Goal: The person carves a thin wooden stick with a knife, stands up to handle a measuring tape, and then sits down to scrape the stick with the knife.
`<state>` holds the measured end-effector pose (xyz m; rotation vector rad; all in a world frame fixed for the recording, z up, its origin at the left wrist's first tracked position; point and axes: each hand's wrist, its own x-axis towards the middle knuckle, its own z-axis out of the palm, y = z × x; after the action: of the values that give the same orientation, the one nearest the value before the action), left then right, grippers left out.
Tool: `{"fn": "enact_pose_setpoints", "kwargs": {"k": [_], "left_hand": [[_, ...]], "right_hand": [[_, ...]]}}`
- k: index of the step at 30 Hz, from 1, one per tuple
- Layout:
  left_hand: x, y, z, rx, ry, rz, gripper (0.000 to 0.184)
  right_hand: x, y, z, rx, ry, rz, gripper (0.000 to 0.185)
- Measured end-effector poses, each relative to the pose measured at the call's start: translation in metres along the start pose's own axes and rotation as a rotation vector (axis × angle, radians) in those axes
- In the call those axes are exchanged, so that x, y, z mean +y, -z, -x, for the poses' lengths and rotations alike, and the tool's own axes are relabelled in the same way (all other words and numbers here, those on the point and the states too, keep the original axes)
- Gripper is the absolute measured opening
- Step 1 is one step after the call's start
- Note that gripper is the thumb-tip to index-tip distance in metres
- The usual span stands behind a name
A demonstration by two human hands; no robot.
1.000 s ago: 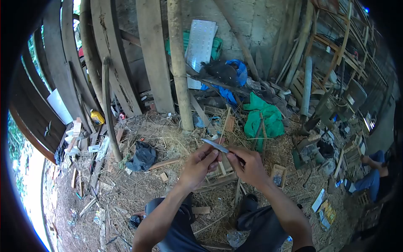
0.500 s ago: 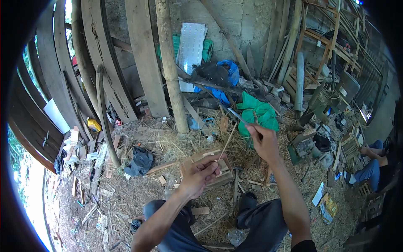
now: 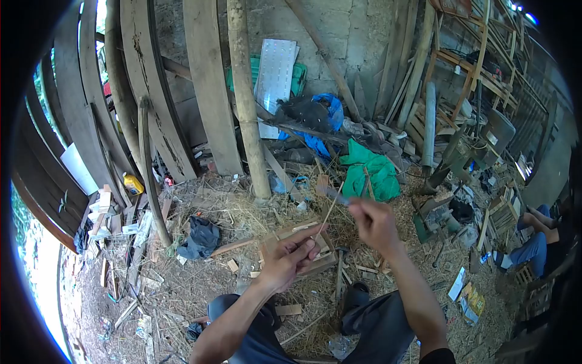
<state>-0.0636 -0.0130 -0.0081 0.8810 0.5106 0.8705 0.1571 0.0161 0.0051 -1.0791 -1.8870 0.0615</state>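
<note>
My left hand point(image 3: 287, 261) is closed around a thin wooden stick point(image 3: 331, 209), which slants up and to the right from the fingers. Just to the right, my right hand point(image 3: 374, 223) grips a knife point(image 3: 335, 195); its blade points up-left, is blurred, and appears close to the stick's upper part. Below and behind my left hand is a wooden box point(image 3: 318, 262) with small wood pieces in it. A hammer point(image 3: 341, 261) lies beside the box on its right.
Green plastic point(image 3: 371, 170) and a dark bag point(image 3: 201, 236) lie on the straw-strewn ground. A bamboo post point(image 3: 247, 109) stands ahead. A yellow bottle point(image 3: 132, 184) is at the left. Another person's legs point(image 3: 530, 252) show at the right edge.
The knife moved from near my left hand out to the upper right, then came back left and lower toward the stick. The stick stays in my left hand.
</note>
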Motion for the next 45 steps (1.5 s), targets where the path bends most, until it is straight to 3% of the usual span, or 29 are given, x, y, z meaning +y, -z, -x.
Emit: {"fn": "enact_pose_setpoints", "kwargs": {"k": [1,5,13,21,23,27,29,31,33,36,42,45], "left_hand": [[-0.002,0.002,-0.002,0.023,-0.03,-0.033,0.028],[-0.001,0.005,-0.007,0.116,-0.019,-0.11,0.028],[-0.006,0.005,-0.012,0.106,-0.056,-0.056,0.018],[0.002,0.001,-0.01,0.051,-0.024,0.069,0.024],[0.004,0.001,-0.004,0.013,-0.03,0.094,0.027],[0.006,0.0,-0.009,0.004,-0.06,0.016,0.033],[0.007,0.0,-0.011,0.04,-0.066,0.04,0.033],[0.005,0.0,-0.01,0.018,-0.033,0.109,0.031],[0.005,-0.003,-0.012,0.016,-0.022,0.108,0.029],[0.003,-0.006,-0.013,0.022,0.002,0.088,0.026],[0.0,-0.008,-0.012,0.021,0.025,-0.001,0.024],[-0.005,-0.01,-0.011,0.017,0.018,-0.093,0.024]], "right_hand": [[-0.004,0.0,0.004,-0.04,0.106,-0.013,0.014],[-0.029,-0.013,0.007,-0.166,0.125,-0.014,0.013],[-0.03,-0.012,0.009,-0.153,0.128,-0.007,0.016],[-0.021,0.006,-0.002,-0.127,0.141,0.042,0.017],[0.005,0.026,-0.008,-0.008,-0.217,0.079,0.02],[0.001,0.018,0.005,-0.009,-0.183,0.042,0.021],[-0.019,0.01,0.002,0.074,-0.22,-0.077,0.022],[-0.016,0.005,0.003,0.009,-0.25,-0.12,0.02],[-0.016,-0.001,0.0,0.092,-0.498,-0.668,0.019],[-0.014,0.002,-0.001,0.099,-0.588,-0.932,0.022],[-0.038,0.011,-0.005,-0.11,-0.694,-1.051,0.031],[-0.036,0.007,-0.005,-0.12,-0.63,-0.998,0.031]]}}
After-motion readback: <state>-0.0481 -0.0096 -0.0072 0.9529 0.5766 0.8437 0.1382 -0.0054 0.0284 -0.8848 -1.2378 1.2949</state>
